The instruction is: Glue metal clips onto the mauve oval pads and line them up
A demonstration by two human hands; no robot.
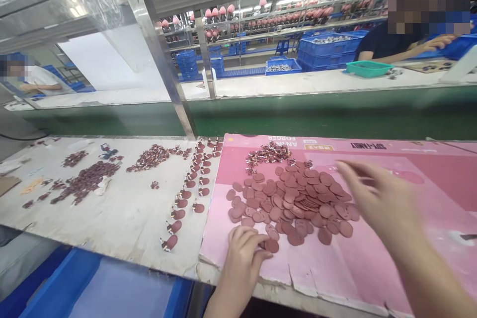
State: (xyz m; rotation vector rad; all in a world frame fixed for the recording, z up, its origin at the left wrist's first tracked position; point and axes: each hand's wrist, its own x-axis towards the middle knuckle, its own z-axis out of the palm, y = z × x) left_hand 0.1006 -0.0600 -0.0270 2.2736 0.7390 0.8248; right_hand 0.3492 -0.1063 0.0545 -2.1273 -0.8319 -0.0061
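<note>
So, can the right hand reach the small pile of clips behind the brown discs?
Probably yes. The right hand hovers open over the discs, and nothing stands between it and the clips on the pink cardboard.

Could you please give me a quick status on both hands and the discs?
Left hand fingertips on a disc at the near edge of the brown discs. Right hand open above them. Nothing obstructing.
</note>
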